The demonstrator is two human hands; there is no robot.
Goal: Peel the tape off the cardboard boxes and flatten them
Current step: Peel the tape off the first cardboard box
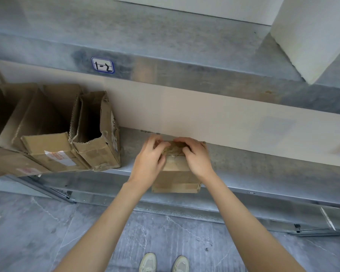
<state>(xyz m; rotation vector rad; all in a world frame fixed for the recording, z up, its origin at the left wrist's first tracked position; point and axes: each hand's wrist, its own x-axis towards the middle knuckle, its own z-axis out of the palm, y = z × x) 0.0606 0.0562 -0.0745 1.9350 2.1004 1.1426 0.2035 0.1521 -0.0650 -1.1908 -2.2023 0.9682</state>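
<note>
From the head view, a person stands at a metal shelf [243, 163] with both bare arms stretched forward. A small box [176, 179] of brown cardboard sits at the shelf's front edge, about midway along it, and its near face hangs just past that edge. The box is closed, and shiny clear tape [173, 154] runs across its top. The tape looks wrinkled and bunched at the far end, and another strip crosses the near face low down.

The left hand [148, 159] curls its fingers over the far left of the box top. The right hand [196, 157] curls over the far right, and the fingertips of both meet at the bunched tape. Both hands grasp the box there. I can't tell whether either one pinches the tape itself.

Towards the left end of the shelf stand several open boxes [94, 132], worn and torn at the rims, with pale labels on their near faces. On the shelf above, the front lip carries a sticker [102, 64] marked "1-2", and a white block [310, 36] rests near its right end. Below, two pale shoes [148, 262] stand on a grey marbled floor [47, 232].
</note>
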